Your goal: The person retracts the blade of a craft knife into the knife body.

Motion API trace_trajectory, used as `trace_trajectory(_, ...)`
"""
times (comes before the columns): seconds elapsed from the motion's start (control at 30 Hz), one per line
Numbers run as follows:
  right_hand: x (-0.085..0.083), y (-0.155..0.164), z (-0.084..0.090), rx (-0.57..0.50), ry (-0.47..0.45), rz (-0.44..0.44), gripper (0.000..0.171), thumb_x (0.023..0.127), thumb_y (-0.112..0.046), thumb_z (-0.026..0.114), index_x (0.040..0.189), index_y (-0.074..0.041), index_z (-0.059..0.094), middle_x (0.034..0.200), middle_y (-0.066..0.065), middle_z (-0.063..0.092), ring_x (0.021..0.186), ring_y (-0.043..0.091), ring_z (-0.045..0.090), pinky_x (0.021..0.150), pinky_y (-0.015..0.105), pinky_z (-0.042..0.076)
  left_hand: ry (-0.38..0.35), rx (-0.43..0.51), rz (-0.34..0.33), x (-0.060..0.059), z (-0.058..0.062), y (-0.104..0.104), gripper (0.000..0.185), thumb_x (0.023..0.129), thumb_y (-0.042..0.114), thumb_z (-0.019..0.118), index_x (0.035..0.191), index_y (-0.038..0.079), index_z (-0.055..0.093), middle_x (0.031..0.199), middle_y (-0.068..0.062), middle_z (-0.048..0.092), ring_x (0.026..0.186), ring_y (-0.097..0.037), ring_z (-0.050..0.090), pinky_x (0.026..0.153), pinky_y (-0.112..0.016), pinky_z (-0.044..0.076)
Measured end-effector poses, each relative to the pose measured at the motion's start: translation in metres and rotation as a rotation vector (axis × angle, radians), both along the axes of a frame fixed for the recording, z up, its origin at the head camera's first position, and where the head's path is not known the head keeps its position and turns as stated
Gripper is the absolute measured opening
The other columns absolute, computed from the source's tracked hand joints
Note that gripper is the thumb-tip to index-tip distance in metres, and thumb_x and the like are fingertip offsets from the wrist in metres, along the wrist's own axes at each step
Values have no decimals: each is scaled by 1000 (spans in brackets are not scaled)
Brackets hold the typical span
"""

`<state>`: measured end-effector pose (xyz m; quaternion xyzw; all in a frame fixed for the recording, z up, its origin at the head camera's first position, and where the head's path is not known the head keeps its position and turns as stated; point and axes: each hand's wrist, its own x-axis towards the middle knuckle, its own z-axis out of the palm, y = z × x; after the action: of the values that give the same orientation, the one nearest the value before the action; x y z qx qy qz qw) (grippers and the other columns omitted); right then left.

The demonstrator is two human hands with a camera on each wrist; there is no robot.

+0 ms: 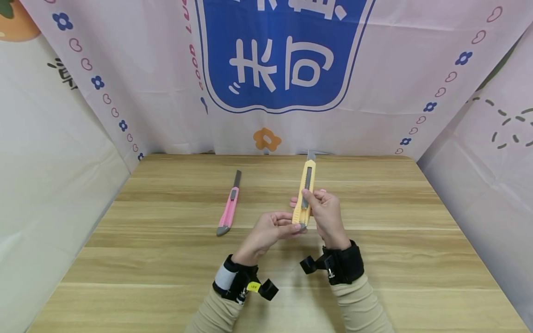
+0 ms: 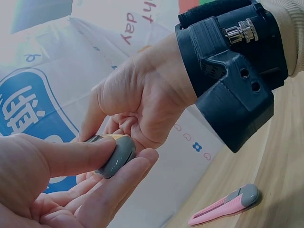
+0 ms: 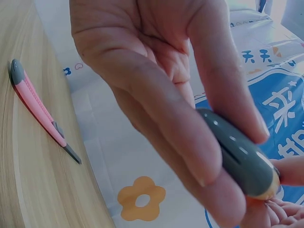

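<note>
A yellow utility knife point(image 1: 306, 194) stands tilted above the table, its blade point(image 1: 311, 156) out and pointing away from me. My right hand point(image 1: 311, 200) grips the knife's body, thumb on the dark slider. My left hand point(image 1: 294, 227) pinches the grey end cap point(image 2: 117, 158) at the knife's near end between thumb and fingers. In the right wrist view the same cap point(image 3: 237, 159) shows held by those fingers. A pink utility knife point(image 1: 229, 210) lies flat on the table to the left, blade extended toward the back, untouched.
The wooden table point(image 1: 395, 231) is walled by printed cloth at the back point(image 1: 283, 69) and on both sides. The pink knife also appears in the left wrist view point(image 2: 225, 205) and the right wrist view point(image 3: 38, 109).
</note>
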<state>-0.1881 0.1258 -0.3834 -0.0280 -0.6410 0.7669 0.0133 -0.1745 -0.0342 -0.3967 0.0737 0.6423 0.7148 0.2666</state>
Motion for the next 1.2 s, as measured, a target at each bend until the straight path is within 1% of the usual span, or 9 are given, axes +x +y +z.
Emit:
trace_trajectory(0.07, 0, 0, 0, -3, -1, 5, 38, 98, -15, 54, 118, 17, 57, 75, -8, 76, 72, 9, 74, 70, 22, 62, 4, -2, -3, 0, 0, 0, 33, 90, 0, 62, 122, -8, 58, 115, -20, 70, 87, -7, 71, 93, -32, 59)
trace_trajectory(0.13, 0, 1, 0, -1, -4, 5, 37, 98, -15, 55, 117, 17, 57, 75, -4, 77, 73, 10, 75, 70, 23, 62, 11, 3, -9, 0, 0, 0, 34, 90, 0, 62, 122, -10, 58, 116, -22, 69, 87, -7, 71, 93, -32, 58)
trace_trajectory(0.33, 0, -1, 2, 18, -10, -4, 33, 97, -13, 57, 114, 15, 60, 82, 6, 78, 81, 19, 76, 71, 25, 62, 0, 25, -7, -1, -1, -1, 34, 90, 0, 62, 122, -10, 58, 115, -21, 70, 88, -8, 72, 100, -42, 53)
trace_trajectory(0.5, 1, 0, 3, 8, -23, 13, 34, 97, -12, 55, 117, 16, 58, 76, -3, 77, 75, 11, 75, 71, 23, 62, -13, 27, -4, 0, -1, -2, 34, 90, 2, 63, 122, -8, 58, 113, -18, 71, 90, -9, 72, 100, -41, 54)
trace_trajectory(0.57, 1, 0, 3, 4, -29, 21, 34, 98, -11, 54, 119, 16, 57, 76, -4, 77, 74, 8, 75, 72, 23, 62, -10, 26, -2, 0, -1, -2, 34, 90, 2, 64, 122, -8, 59, 113, -17, 72, 90, -9, 72, 99, -40, 55)
trace_trajectory(0.8, 2, 1, 2, -8, -17, 40, 35, 96, -8, 56, 122, 15, 56, 89, 9, 77, 77, 9, 75, 77, 25, 61, -9, 26, -8, 0, 1, -2, 35, 90, 4, 64, 122, -7, 59, 114, -19, 71, 91, -10, 73, 95, -35, 57)
trace_trajectory(0.97, 2, 3, 3, -8, -13, 60, 36, 96, -11, 58, 123, 13, 56, 87, 1, 78, 80, 9, 75, 78, 24, 62, -8, 29, -2, -1, -1, -1, 34, 90, 5, 64, 122, -6, 59, 113, -18, 71, 93, -12, 73, 89, -28, 60)
trace_trajectory(1.1, 2, 4, 3, 6, -29, 60, 36, 97, -13, 57, 124, 11, 55, 85, -5, 77, 81, 7, 74, 78, 22, 61, 17, 48, -2, -1, -2, 2, 34, 91, 2, 62, 123, -9, 57, 115, -23, 69, 94, -12, 73, 92, -31, 58)
trace_trajectory(1.2, 1, 5, 4, 10, -39, 46, 35, 97, -13, 56, 124, 10, 56, 86, -4, 77, 81, 6, 74, 77, 22, 61, 17, 55, 1, -2, -3, 4, 36, 91, 2, 61, 124, -11, 56, 117, -25, 67, 93, -12, 73, 94, -34, 56)
